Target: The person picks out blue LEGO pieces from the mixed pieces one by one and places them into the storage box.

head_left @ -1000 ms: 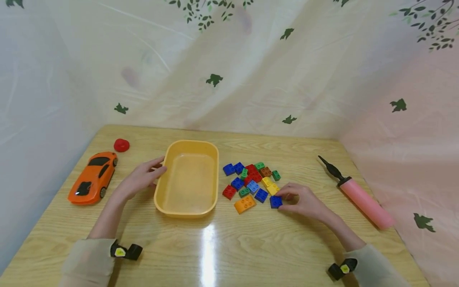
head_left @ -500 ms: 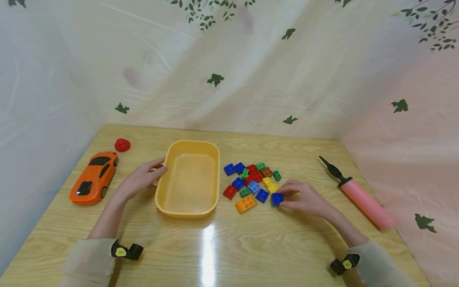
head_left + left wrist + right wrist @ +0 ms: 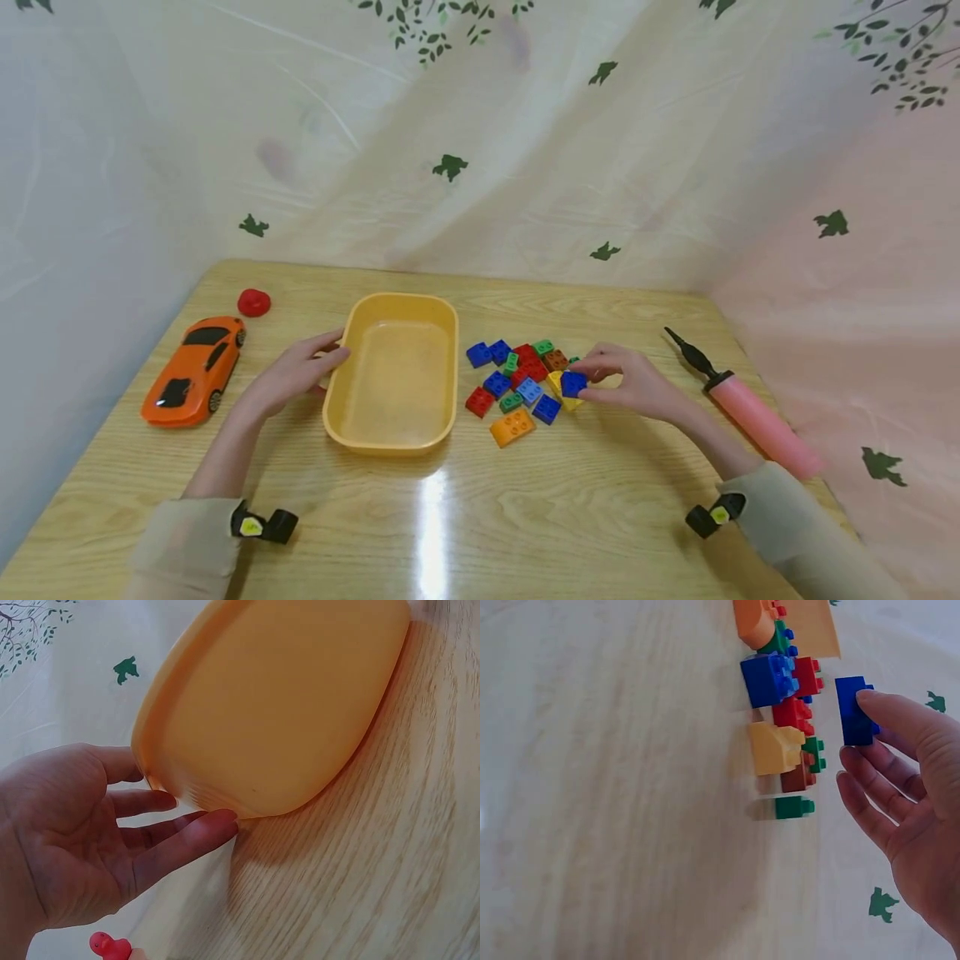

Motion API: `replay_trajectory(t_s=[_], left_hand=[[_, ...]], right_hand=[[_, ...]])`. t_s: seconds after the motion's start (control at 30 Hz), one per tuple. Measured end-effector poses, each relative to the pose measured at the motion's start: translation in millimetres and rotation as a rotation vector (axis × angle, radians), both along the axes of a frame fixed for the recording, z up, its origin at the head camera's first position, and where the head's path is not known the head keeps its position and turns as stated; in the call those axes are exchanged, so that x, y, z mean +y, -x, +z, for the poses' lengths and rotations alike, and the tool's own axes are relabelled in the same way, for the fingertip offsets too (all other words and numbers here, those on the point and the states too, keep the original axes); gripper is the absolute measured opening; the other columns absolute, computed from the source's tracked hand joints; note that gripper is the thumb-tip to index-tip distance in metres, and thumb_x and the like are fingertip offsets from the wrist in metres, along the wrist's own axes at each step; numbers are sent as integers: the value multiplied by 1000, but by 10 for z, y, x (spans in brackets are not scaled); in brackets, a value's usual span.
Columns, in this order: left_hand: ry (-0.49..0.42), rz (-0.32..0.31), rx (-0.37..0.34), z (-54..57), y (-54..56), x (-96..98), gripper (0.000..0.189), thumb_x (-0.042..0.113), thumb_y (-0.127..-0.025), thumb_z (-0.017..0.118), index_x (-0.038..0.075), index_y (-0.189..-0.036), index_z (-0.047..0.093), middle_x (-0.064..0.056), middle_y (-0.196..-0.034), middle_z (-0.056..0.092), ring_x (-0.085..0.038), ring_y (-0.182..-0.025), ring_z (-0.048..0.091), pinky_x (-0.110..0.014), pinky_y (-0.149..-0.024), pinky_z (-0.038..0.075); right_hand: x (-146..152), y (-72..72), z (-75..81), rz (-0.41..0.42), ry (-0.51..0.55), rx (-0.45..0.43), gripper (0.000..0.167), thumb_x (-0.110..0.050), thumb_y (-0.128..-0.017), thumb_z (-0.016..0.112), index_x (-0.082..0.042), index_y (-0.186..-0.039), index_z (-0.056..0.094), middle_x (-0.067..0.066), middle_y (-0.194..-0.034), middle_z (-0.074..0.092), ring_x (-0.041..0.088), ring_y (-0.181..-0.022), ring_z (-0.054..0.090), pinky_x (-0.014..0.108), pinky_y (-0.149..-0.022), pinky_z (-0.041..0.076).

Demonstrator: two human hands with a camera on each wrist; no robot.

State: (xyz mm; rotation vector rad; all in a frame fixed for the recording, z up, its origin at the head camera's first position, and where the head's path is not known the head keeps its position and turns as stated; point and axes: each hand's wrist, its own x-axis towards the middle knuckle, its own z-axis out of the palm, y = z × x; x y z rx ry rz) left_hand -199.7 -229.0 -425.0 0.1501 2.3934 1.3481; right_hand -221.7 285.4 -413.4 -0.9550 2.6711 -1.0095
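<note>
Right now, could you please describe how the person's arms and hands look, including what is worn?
The left hand and the right hand are bare, without gloves. Each arm has a plain, pale beige sleeve. Near each cuff sits a small black wrist camera with a yellow marking, too small to read.

No lettering I can read in any view. Yellow patches (image 3: 251,527) on the black wrist cameras (image 3: 282,527): too small to decipher.
</note>
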Motion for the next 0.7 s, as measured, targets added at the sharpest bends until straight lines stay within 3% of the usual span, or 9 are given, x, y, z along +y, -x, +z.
replay_trajectory(t_s=[0.3,0.7], left_hand=[[-9,5,-17,19,15,10,69,40,-111,42,7,-166,16,-31,-162,33,-45,-134,54,-40,-88,64],[-17,-3,3,-10,5,-9,68,38,-112,42,5,-165,15,-33,-156,37,-45,-131,55,-39,-87,64]], right_hand=[[-239,246,164,21,-18,18,35,-21,-91,80,-15,-125,75,0,-102,66,16,-94,67,47,-86,63],[-633,579,357,23,-25,-4,34,-23,-92,80,-13,-124,74,5,-104,68,20,-94,71,45,-88,63]])
